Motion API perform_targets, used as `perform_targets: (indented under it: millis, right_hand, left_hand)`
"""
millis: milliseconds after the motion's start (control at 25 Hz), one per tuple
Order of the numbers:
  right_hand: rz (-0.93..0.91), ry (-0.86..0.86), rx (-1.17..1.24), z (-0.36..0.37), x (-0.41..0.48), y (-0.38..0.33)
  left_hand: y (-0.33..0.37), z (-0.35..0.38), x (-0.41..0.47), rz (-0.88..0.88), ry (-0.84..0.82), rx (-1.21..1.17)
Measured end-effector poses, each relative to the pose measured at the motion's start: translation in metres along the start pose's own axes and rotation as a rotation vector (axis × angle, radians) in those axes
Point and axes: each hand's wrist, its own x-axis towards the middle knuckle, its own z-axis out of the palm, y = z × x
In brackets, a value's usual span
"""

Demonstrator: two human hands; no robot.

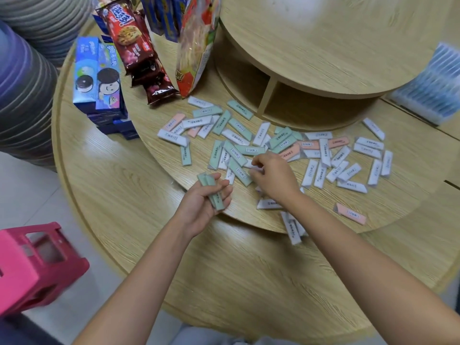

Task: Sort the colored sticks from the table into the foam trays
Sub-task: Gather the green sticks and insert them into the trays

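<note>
Left hand (206, 197): palm up at the near edge of the raised surface (410, 170), fingers curled round a bundle of green sticks (213, 194). The bundle's long axis runs away from the person, tilted slightly left.

Right hand (271, 175): palm down over the scattered sticks (321, 158) mid-surface, fingers curled toward the pile. The tips are hidden by the knuckles, so it cannot be told whether they have a stick pinched.

Key relation: the nearest loose green stick (240, 171) lies just left of the right fingertips, between the two hands. Its long axis is diagonal, from far-left to near-right. The right hand is nearer and free to pinch, while the left is occupied as carrier.

Judgement: green collection is in progress, and many white, green and pink sticks remain. No foam tray can be made out.
</note>
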Motion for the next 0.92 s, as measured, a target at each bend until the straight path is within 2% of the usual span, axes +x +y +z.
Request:
perform_targets:
  millis: [120,240,480,600,720,800,920]
  right_hand:
    - [0.010,-0.005,-0.183,0.014,0.001,-0.007]
    - [0.023,-0.035,-0.183,0.024,0.004,-0.015]
    - [0.192,-0.158,0.010,0.021,0.008,-0.019]
    - [0.213,-0.163,0.297,0.008,0.003,-0.021]
    - [0.146,-0.223,0.547,0.005,-0.014,-0.035]
    - [0.121,-0.294,0.578,0.012,-0.028,-0.044]
    - [0.087,-0.305,0.497,0.020,-0.037,-0.050]
  left_hand:
    - [-0.001,0.000,0.000,0.030,0.038,0.106]
    - [0.000,-0.001,0.001,0.052,0.052,0.104]
    - [0.000,-0.008,0.005,0.058,0.051,0.160]
    - [0.000,-0.009,0.006,0.026,0.036,0.071]
    - [0.001,-0.005,0.003,0.000,-0.105,-0.008]
    - [-0.002,-0.002,0.001,0.000,-0.156,-0.090]
    - [-0.006,-0.001,0.002,0.020,-0.108,-0.081]
